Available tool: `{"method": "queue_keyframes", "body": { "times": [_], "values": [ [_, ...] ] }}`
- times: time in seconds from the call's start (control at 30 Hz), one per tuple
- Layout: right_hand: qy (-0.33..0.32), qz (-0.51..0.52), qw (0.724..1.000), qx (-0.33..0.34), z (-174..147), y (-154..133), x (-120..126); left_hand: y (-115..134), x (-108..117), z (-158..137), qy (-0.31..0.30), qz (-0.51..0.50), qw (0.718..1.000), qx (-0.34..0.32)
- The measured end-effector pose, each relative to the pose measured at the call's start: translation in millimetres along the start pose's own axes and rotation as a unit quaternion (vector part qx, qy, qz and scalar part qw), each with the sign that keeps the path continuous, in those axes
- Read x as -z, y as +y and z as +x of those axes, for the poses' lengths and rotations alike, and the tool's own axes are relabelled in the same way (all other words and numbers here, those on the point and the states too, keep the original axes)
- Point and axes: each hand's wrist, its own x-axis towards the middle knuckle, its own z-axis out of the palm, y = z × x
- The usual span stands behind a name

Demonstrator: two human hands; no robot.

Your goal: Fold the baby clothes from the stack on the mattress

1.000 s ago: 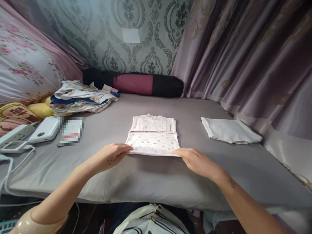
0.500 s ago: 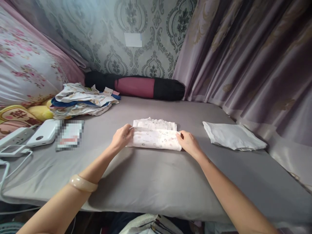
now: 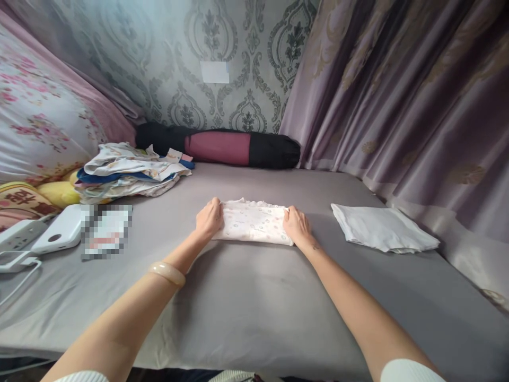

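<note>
A white garment (image 3: 254, 223) with a small pale print lies folded into a flat rectangle on the grey bed sheet (image 3: 246, 297). Its far edge looks ruffled. My left hand (image 3: 210, 217) is closed on its left far corner, thumb side toward the cloth. At the right far corner my right hand (image 3: 297, 225) grips the same cloth, fingers curled. The fingertips of both hands are partly hidden. A cream bangle (image 3: 167, 272) circles my left forearm.
Right of my hands lies a folded white cloth (image 3: 384, 228). A clothes pile (image 3: 135, 172) sits at the back left, near a power strip (image 3: 19, 239), a white device (image 3: 61, 231) and a blurred packet (image 3: 107, 231). A black and maroon bolster (image 3: 218, 148) lies along the wall.
Both hands have moved away from me, carrying the near flap of the garment over, so the fold now covers most of the far part. The view has shifted slightly.
</note>
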Motion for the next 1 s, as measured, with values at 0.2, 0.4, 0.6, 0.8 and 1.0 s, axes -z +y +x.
{"method": "queue_keyframes", "body": {
  "times": [0.2,0.4,0.6,0.8,1.0],
  "values": [
    [0.015,-0.003,1.000,0.011,8,2,-8,1,-6,7,0.000,0.014,1.000,0.003],
    [0.007,-0.017,1.000,-0.012,15,1,-11,-1,-17,16,0.023,0.008,0.999,0.027],
    [0.011,-0.017,1.000,-0.015,19,2,-14,-4,-21,22,0.032,-0.010,0.998,0.050],
    [0.029,-0.021,0.999,-0.012,19,4,-18,-9,-18,23,0.033,-0.017,0.996,0.075],
    [0.018,-0.042,0.999,-0.001,20,6,-22,-13,-21,25,0.019,0.006,0.998,0.062]
  ]
}}
